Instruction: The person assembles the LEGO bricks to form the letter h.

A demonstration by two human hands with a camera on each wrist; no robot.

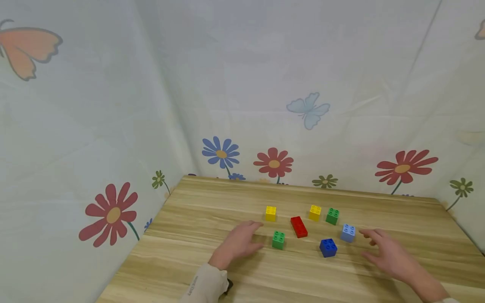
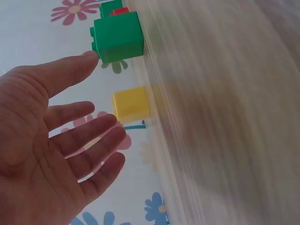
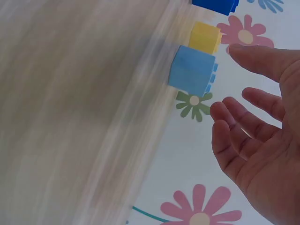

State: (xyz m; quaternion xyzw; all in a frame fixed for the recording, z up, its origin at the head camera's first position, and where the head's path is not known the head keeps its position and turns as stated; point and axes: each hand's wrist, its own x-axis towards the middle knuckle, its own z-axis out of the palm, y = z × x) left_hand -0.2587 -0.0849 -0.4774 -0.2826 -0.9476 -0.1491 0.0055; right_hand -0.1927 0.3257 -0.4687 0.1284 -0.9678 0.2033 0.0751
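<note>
Several toy building bricks stand apart on the wooden table. My left hand [image 1: 241,242], fingers spread and holding nothing, is left of a green brick [image 1: 278,240]; a yellow brick [image 2: 131,104] shows beyond its fingers in the left wrist view. To the right, my right hand [image 1: 390,253] holds nothing, its fingers loosely bent beside a light blue brick [image 1: 348,233]. Between the hands are a dark blue brick [image 1: 328,248] and a longer red brick [image 1: 299,227]. Farther back sit another yellow brick [image 1: 315,213] and a second green brick [image 1: 332,216].
The wood-grain table [image 1: 182,235] meets a pale curtain [image 1: 242,84] printed with flowers and butterflies along its back and left edges. A dark band [image 1: 229,287] shows at the left sleeve's cuff.
</note>
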